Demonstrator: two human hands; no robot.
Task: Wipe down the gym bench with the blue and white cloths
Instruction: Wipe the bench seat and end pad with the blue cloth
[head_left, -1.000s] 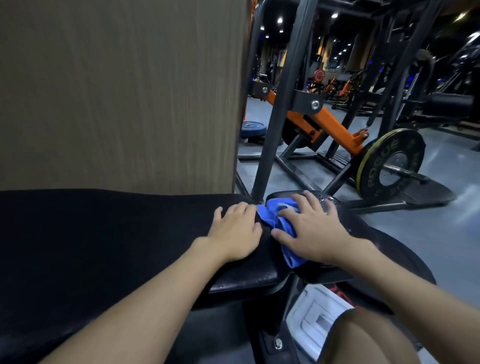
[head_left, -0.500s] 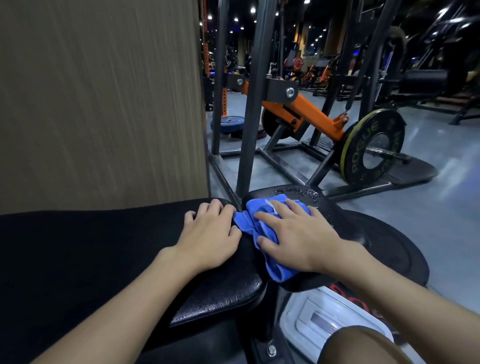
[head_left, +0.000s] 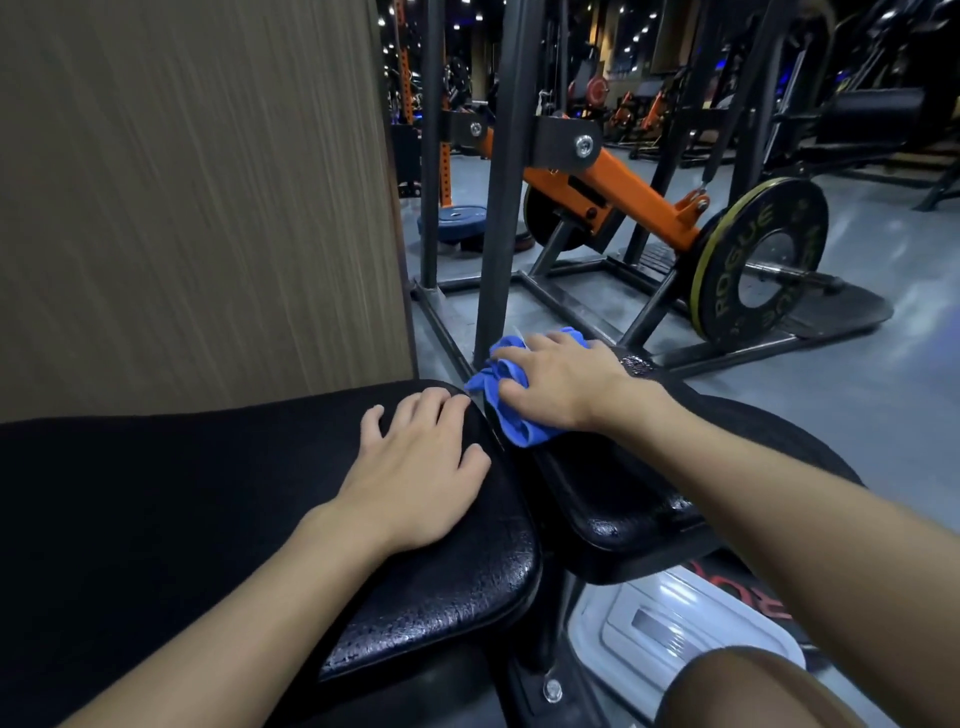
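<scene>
The black padded gym bench (head_left: 182, 519) fills the lower left, with a second smaller black pad (head_left: 623, 499) to its right across a narrow gap. My left hand (head_left: 415, 467) lies flat on the near end of the long pad, fingers spread, holding nothing. My right hand (head_left: 561, 384) presses a crumpled blue cloth (head_left: 506, 410) onto the far end of the smaller pad. The cloth bunches out under my palm toward the gap. No white cloth is in view.
A wood-grain panel (head_left: 197, 197) stands right behind the bench. A dark steel upright (head_left: 506, 208) rises just beyond the cloth. An orange lever arm (head_left: 623, 192) carries a black weight plate (head_left: 763, 260). A blue plate (head_left: 457, 221) lies on the floor. My knee (head_left: 737, 691) is at the lower right.
My right hand has slid the blue cloth away from me toward the far end of the small pad. My left hand has stayed flat on the long pad. The view has tilted down.
</scene>
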